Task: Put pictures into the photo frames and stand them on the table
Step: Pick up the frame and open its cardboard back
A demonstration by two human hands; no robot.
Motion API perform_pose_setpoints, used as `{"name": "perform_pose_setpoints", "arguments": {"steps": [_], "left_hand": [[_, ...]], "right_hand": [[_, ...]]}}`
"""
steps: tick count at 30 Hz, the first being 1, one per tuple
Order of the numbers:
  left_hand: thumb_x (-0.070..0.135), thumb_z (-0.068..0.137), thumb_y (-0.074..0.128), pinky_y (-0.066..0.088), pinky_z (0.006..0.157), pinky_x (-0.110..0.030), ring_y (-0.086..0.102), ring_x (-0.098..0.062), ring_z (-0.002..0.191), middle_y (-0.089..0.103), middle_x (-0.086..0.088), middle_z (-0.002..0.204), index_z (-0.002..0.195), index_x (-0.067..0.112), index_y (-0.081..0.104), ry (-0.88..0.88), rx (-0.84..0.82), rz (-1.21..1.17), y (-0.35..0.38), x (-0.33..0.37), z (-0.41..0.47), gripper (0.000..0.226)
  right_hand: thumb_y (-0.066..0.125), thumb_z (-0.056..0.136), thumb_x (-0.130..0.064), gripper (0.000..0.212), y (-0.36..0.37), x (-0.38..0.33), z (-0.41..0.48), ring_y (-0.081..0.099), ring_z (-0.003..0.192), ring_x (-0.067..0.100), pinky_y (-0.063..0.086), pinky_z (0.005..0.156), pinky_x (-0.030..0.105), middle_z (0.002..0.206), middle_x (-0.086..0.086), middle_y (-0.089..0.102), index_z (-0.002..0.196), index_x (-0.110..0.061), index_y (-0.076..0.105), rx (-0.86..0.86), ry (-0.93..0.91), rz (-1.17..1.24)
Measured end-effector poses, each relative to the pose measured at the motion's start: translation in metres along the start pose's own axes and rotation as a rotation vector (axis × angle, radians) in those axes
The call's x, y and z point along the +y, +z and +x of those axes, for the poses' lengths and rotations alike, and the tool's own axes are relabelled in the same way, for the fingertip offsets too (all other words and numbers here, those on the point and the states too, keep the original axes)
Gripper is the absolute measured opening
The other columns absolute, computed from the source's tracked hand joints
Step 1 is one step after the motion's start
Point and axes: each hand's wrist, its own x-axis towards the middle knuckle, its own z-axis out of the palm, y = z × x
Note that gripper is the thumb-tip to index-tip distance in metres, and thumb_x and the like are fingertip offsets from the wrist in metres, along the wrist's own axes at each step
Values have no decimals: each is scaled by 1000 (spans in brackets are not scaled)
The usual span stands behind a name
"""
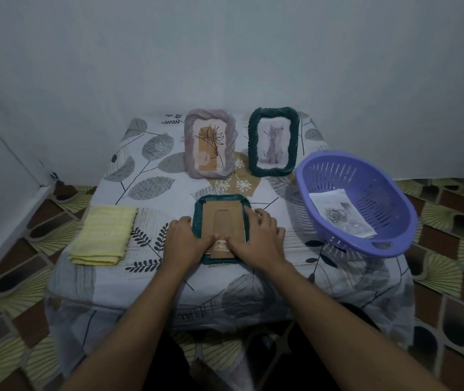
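Dark green oblong photo frame (222,199) with a twisted, rope-like rim lies face down near the front of the worktop (151,170), which is draped in a white cloth printed with grey leaves. Its brown cardboard backing (223,221) faces up and carries a small barcode label near the close edge. The left hand (187,241) holds the frame's left rim, fingers curled over the edge and thumb pressed on the backing beside the label. The right hand (259,235) lies flat on the right rim with its fingers straight and its thumb also on the backing. Behind them a mauve rope-rimmed frame (232,142) with a flower drawing and a second dark green frame (253,142) with a grey cat picture stand upright. To the right a purple slotted plastic basket (388,198) holds a printed sheet of paper (340,214). A folded yellow striped cloth (103,235) lies to the left.
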Motion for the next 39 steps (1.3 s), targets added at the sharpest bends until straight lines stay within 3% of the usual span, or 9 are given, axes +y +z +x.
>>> {"name": "perform_pose_setpoints", "arguments": {"steps": [5,10,14,19,30,39], "left_hand": [[44,73,81,37,105,-45,40,-36,131,38,-17,142,149,13,28,46,-101,123,-10,10,11,99],[52,71,61,31,109,-47,33,-36,134,38,-14,143,149,24,35,88,-168,106,-14,14,32,87],[30,94,56,36,109,-50,42,-36,131,47,-16,140,142,21,49,103,-92,78,-6,10,61,49],[25,98,55,45,100,-45,59,-33,114,62,-15,125,126,14,64,137,-45,50,5,7,83,32],[21,88,71,46,96,-28,65,-24,106,73,-8,112,113,14,74,0,19,-103,7,13,91,25],[34,82,76,51,96,-40,66,-24,101,76,1,96,79,26,76,-197,124,-171,14,27,97,9]], "right_hand": [[34,96,-56,67,8,1,4,1,153,30,12,115,55,167,10,-6,156,-43,6,-104,-159,-171],[27,99,-56,62,7,4,9,1,153,28,4,117,56,168,6,0,156,-47,4,-194,-167,-197],[30,97,-57,63,10,4,9,4,152,27,5,116,56,167,6,9,155,-47,8,-159,-162,-177],[28,94,-58,64,11,6,8,7,152,28,8,115,56,166,6,13,155,-46,13,-132,-166,-183],[32,95,-58,63,10,6,9,6,152,26,7,116,55,166,3,11,154,-48,14,-146,-157,-158],[31,95,-59,62,9,6,9,5,152,26,6,116,56,167,3,11,154,-48,13,-158,-155,-164]]}}
